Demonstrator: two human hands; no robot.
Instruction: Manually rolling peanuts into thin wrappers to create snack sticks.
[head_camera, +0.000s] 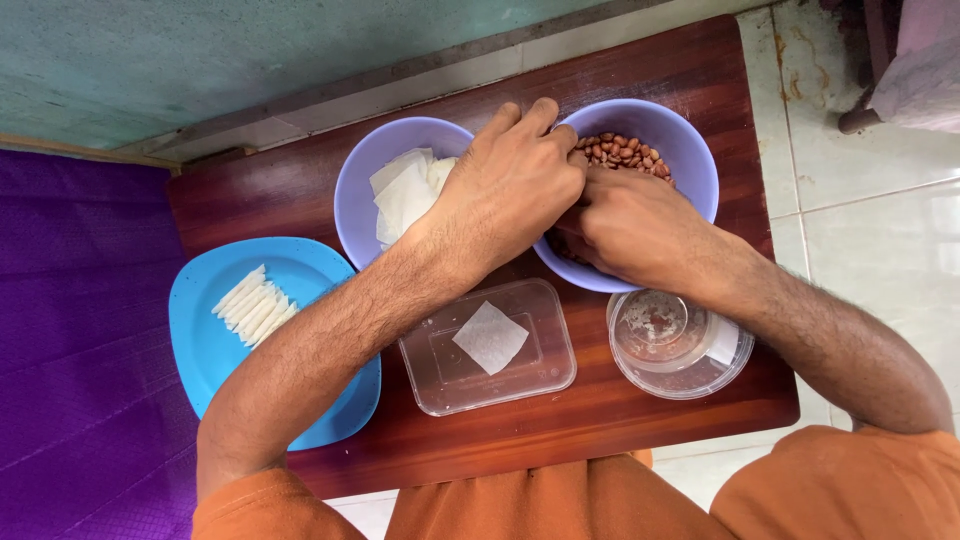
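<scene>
The low wooden table (640, 420) carries everything. Left of the peanut bowl (690, 150) lie a blue plate (200, 340) of rolled white strips (253, 305) and a second purple bowl (355, 195) of white sheets. Just in front of it sit a clear tray (540, 385) holding one square wrapper (490, 337) and a round tub (730, 365). The left hand (510, 185) and right hand (635, 225) meet at its rim, fingers pressed together; what they pinch cannot be told. Small pinches over the bowl would likely keep peanuts (625, 153) from spilling.

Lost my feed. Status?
Both hands, left and right, in the peanut bowl. Grip hidden. Wrapper square in clear tray. Nothing blocking.
</scene>
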